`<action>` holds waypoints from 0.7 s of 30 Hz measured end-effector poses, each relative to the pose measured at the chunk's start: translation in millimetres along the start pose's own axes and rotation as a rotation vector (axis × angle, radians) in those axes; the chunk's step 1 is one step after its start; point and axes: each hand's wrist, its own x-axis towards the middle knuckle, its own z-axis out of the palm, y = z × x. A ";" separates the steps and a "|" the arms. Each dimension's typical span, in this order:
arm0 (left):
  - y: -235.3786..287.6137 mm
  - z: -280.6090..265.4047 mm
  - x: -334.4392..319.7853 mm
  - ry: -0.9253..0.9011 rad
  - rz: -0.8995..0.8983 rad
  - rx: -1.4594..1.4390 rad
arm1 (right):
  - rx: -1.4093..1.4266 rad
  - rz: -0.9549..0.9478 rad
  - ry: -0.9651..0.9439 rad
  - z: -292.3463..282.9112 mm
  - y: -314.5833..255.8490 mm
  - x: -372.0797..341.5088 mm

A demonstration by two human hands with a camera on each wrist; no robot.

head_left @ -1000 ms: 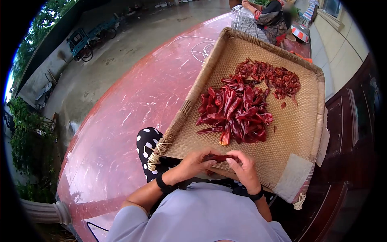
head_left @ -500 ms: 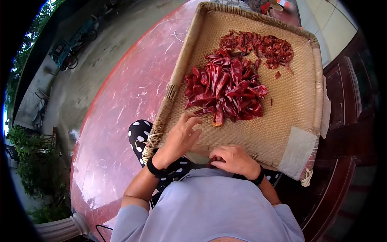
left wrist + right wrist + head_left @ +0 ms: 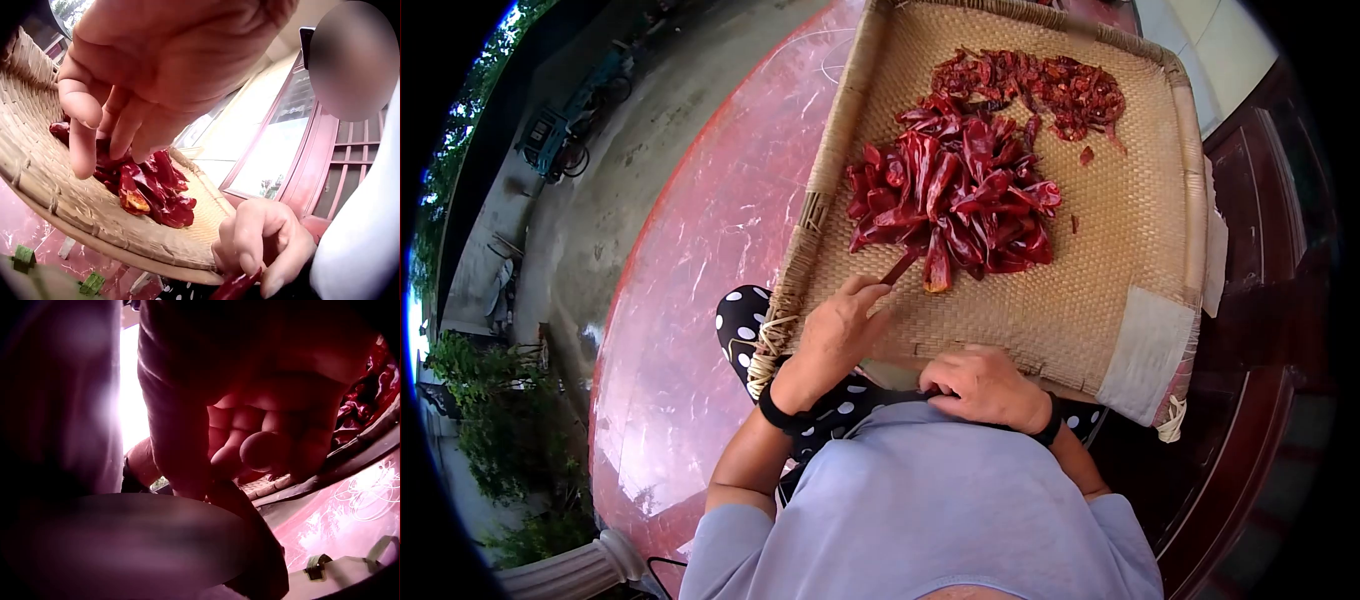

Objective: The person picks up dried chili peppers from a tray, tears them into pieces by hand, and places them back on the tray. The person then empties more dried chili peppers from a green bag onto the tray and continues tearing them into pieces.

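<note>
A heap of whole dried red chili peppers [image 3: 960, 195] lies on a woven tray [image 3: 1125, 225] across the lap. My left hand [image 3: 832, 330] reaches over the tray to the heap's near edge, its fingertips pinching the end of one slanting chili pepper [image 3: 902, 266]. In the left wrist view its fingers overlap the heap. Close to the shirt, at the tray's near rim, my right hand [image 3: 985, 388] grips another chili pepper [image 3: 236, 286]. The head view hides that pepper under the hand; in the right wrist view it shows dark and close to the camera.
Smaller dried chili pieces [image 3: 1040, 95] lie at the tray's far side. A pale patch [image 3: 1150, 355] covers its near right corner. Polka-dotted trousers [image 3: 745, 315] show under the left rim. A dark red door [image 3: 1260, 230] stands at the right, a teal cart [image 3: 550, 145] far left.
Both hands held one chili pepper between them a second ago. The left hand then let go and moved forward to the heap, where it pinches another; the right drew toward the shirt with its pepper.
</note>
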 end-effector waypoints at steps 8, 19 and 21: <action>19.2 -29.2 -30.8 -0.354 0.140 -0.078 | 0.103 0.259 0.335 -2.1 -4.2 2.8; 12.3 -20.6 -15.7 -0.321 0.125 -0.270 | 0.253 0.175 0.251 -17.5 -10.8 1.2; 6.3 -10.7 -2.1 -0.252 0.144 -0.257 | 0.232 0.205 0.169 -20.1 -19.2 1.4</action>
